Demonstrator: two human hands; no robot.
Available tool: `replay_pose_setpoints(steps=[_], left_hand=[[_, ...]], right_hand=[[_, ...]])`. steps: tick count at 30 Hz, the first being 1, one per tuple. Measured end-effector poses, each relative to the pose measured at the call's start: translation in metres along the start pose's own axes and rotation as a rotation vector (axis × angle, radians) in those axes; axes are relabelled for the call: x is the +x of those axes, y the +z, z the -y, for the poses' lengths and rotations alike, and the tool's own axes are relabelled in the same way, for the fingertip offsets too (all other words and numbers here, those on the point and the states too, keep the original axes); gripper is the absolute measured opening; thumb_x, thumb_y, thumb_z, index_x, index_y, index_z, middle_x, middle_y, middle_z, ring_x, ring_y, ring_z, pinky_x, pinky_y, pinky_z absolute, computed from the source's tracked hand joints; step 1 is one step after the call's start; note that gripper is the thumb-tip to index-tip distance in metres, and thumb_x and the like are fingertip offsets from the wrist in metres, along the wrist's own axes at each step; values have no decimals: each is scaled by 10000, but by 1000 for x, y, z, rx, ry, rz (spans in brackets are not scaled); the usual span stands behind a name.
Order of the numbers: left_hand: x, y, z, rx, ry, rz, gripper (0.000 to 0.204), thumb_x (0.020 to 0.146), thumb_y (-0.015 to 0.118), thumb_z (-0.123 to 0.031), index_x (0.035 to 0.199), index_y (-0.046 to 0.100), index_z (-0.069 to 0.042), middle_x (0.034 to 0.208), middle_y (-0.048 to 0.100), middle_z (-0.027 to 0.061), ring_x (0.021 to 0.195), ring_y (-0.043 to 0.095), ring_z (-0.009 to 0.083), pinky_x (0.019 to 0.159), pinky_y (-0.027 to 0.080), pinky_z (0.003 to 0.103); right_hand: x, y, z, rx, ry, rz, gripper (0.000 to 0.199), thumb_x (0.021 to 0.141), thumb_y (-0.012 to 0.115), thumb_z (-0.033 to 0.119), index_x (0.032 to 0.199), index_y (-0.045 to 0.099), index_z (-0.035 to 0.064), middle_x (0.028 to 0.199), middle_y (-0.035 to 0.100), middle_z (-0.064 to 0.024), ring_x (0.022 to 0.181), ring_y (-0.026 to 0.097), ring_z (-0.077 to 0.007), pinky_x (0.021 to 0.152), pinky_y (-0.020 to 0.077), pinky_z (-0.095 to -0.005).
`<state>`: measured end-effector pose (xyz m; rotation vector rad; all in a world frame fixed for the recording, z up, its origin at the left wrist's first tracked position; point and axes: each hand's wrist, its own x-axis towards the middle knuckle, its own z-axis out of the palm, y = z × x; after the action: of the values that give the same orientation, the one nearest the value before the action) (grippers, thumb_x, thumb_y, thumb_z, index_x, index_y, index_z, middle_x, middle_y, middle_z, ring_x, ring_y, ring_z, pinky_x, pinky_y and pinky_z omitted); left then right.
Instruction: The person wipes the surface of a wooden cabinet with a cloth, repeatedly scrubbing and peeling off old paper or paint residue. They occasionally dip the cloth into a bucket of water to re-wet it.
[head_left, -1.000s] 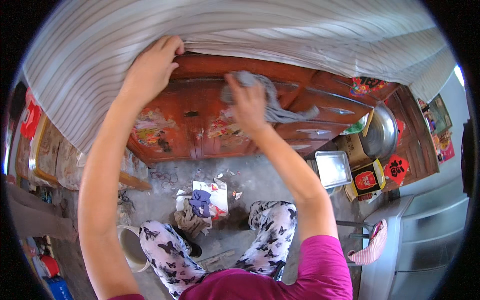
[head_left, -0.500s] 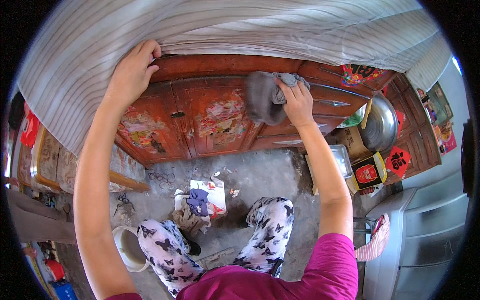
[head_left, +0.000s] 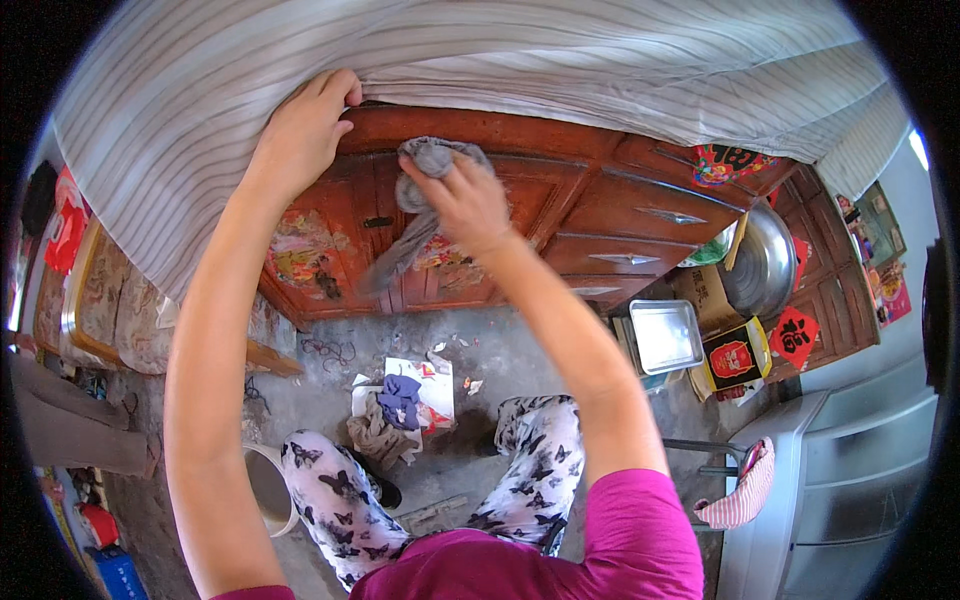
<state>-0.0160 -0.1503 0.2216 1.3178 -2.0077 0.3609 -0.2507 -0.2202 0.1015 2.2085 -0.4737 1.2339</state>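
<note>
Seemingly, wiping is midway: the right hand (head_left: 468,203) clamps a crumpled grey cloth (head_left: 432,158); below its fingers, ragged multicoloured patches (head_left: 305,252) remain on red-brown wooden doors (head_left: 350,185); the curled left hand's (head_left: 308,130) grip is unclear.

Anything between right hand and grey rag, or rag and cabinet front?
Nothing visible: the right hand grips the rag directly, up at the cabinet front. The left hand, at the sheet's edge, is apart, up and left.

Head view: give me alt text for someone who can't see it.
A person's right hand holds a gray cloth against the front of a red-brown wooden cabinet; the left hand is at the edge of striped fabric along its top. Crumpled cloths lie below on the floor.
</note>
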Motion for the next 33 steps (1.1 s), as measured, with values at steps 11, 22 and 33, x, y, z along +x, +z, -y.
replay_pose_setpoints(steps=[11,22,33], left_hand=[[-3,7,4,-14,39,-55,340,838,698,31,1087,486,-62,1069,602,138,1019,597,382,841,486,455],[-2,4,5,-61,14,-17,310,831,670,57,1058,499,-67,1061,618,140,1016,588,407,829,480,466],[4,-1,22,-177,104,47,146,977,505,-98,1094,553,-26,1094,635,184,1026,605,401,883,487,468]], right_hand=[[-49,-91,-78,-80,562,-334,504,716,671,-111,1190,656,60,1168,607,-145,1135,550,-332,1031,436,-446],[69,4,22,133,114,-158,509,601,682,-59,1029,748,209,1020,671,9,939,627,-236,764,511,-371],[-30,-60,-71,-176,466,-353,410,727,716,-74,1106,733,83,1031,702,-107,1022,648,-313,929,514,-432]])
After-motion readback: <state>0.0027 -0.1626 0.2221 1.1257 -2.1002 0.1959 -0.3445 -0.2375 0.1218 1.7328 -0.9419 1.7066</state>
